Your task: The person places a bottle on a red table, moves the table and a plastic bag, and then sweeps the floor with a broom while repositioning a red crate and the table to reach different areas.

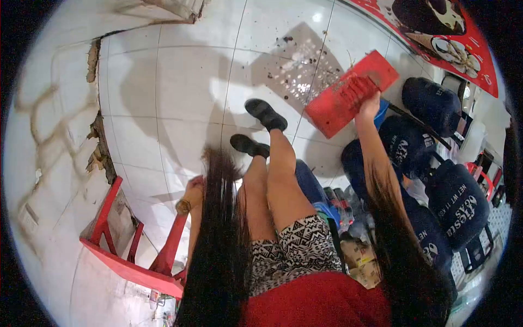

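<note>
- The right hand (369, 107) is gripping the red piece (353, 94) by its lower right edge, in the upper right of the frame; the fingers are closing on that one side.
- The left hand (195, 184) is showing near the centre left, partly behind the long hair (210, 250); whether it is standing wide or narrow, one cannot tell.
- The red piece is tilting above the white tiled floor (190, 82), where dark specks (287, 39) are lying scattered beside it (its upper face is looking soiled).
- For good control, the right hand should be holding firmly and the wrist should be governing the tilt, since a one-sided grip is probably letting the far end sag or twist.
- The dark gas cylinders (460, 199) are standing close by at the right; a careful swing should be clearing them.
- The hair is hanging near both forearms; tying it back would be improving the view.
</note>
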Action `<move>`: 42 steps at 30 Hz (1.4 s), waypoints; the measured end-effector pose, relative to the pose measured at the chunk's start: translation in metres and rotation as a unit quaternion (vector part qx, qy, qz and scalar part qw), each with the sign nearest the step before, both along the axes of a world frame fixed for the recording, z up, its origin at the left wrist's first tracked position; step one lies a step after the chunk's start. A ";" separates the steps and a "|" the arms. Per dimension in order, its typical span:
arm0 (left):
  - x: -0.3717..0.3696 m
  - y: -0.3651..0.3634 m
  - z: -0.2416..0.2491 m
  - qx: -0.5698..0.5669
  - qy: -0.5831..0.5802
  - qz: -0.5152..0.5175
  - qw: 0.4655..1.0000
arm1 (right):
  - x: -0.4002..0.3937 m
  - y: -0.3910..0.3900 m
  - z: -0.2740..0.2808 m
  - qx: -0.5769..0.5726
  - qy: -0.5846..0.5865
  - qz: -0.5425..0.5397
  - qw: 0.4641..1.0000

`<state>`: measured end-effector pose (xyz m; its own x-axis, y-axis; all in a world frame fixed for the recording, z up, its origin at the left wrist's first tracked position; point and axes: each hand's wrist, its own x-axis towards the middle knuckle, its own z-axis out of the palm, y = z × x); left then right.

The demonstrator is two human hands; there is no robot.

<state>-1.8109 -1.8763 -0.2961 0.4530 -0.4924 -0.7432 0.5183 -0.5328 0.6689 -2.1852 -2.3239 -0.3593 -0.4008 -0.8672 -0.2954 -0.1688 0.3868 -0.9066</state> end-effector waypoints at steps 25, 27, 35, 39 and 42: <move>0.002 -0.011 0.033 0.001 -0.081 -0.158 0.984 | 0.024 0.035 0.310 0.164 -0.013 -0.002 0.986; -0.005 -0.032 0.048 0.026 -0.143 -0.126 0.981 | 0.034 0.045 0.263 0.134 -0.038 0.003 0.990; -0.008 -0.033 0.052 0.035 -0.150 -0.112 0.982 | 0.012 0.020 0.082 0.014 0.352 0.310 0.883; -0.011 -0.047 0.067 0.048 -0.169 -0.114 0.978 | -0.046 0.001 0.167 0.237 0.051 0.087 0.966; -0.011 -0.044 0.056 0.031 -0.191 -0.115 0.974 | -0.045 0.018 0.207 0.114 0.085 0.072 0.987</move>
